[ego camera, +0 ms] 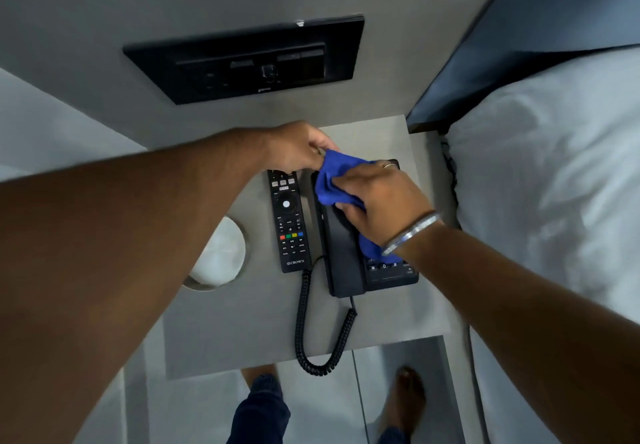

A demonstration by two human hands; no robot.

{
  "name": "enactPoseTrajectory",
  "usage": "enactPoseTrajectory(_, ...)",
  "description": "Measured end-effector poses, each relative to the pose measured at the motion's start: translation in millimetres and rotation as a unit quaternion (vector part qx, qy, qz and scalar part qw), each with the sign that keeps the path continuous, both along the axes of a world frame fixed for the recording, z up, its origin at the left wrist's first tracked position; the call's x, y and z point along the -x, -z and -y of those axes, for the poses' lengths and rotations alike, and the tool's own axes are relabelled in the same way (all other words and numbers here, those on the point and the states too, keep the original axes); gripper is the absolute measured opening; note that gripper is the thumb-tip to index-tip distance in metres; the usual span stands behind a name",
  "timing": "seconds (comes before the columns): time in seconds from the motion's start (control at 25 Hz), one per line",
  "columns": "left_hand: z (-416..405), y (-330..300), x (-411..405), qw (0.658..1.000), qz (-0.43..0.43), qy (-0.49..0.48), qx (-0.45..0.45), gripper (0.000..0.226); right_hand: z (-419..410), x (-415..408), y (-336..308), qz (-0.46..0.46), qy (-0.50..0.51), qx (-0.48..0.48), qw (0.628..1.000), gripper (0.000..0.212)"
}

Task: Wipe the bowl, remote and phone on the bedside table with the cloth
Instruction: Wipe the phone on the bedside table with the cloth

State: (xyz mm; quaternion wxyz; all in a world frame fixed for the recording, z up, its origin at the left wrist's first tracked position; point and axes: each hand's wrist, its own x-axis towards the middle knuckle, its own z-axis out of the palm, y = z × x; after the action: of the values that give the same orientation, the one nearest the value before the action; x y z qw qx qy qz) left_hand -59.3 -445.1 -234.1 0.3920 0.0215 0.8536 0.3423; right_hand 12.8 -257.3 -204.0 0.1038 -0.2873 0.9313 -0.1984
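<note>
Soft blue cloth (337, 180) w/ both hands, on glossy blk phone (341, 253).

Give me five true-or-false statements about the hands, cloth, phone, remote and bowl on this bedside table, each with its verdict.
1. The right hand presses the blue cloth onto the phone. True.
2. The remote lies to the right of the phone. False: it lies to the phone's left, parallel to it.
3. The left hand pinches the cloth's far end. True.
4. The handset has been lifted off the phone. False: it rests in its cradle, its coiled cord looping over the table's front edge.
5. The bowl sits between the remote and the phone. False: it sits left of the remote, partly hidden by the left forearm.
</note>
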Motion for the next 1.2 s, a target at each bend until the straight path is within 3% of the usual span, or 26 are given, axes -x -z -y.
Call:
enactPoseTrajectory(0.24,-4,1,1,0.992,-0.062,0.101,0.032,0.036,8,-25,17,-0.019,0.021,-0.027,0.999,0.036)
enactPoseTrajectory(0.4,-7,8,-12,0.945,-0.109,0.280,0.127,0.050,-5,-94,26,-0.019,0.018,-0.035,0.999,0.041)
enactPoseTrajectory(0.48,-4,7,-18,0.936,-0.113,0.304,0.141,0.051,-13,-117,30,-0.001,-0.002,-0.030,1.000,0.046)
enactPoseTrajectory(0.6,-3,3,-22,0.938,-0.135,0.289,0.134,0.049,-23,-120,27,0.007,-0.023,-0.042,0.999,0.047)
enactPoseTrajectory(0.72,-7,3,-27,0.957,-0.129,0.236,0.110,0.050,-18,-98,20,0.003,-0.003,-0.017,1.000,0.033)
enactPoseTrajectory(0.8,-9,5,-28,0.979,-0.081,0.180,0.050,0.050,-6,-74,15,-0.010,0.016,-0.009,1.000,0.026)
enactPoseTrajectory(0.92,-7,8,-24,0.995,-0.010,0.101,0.005,0.051,20,-51,10,-0.061,-0.006,-0.079,0.995,0.019)
enactPoseTrajectory(1.08,-6,9,-24,0.990,-0.045,0.115,0.062,0.034,44,-57,11,-0.117,-0.101,-0.174,0.973,0.040)
enactPoseTrajectory(1.2,-7,12,-30,0.995,-0.039,0.095,0.011,0.037,34,-83,24,-0.088,-0.074,-0.116,0.987,0.029)
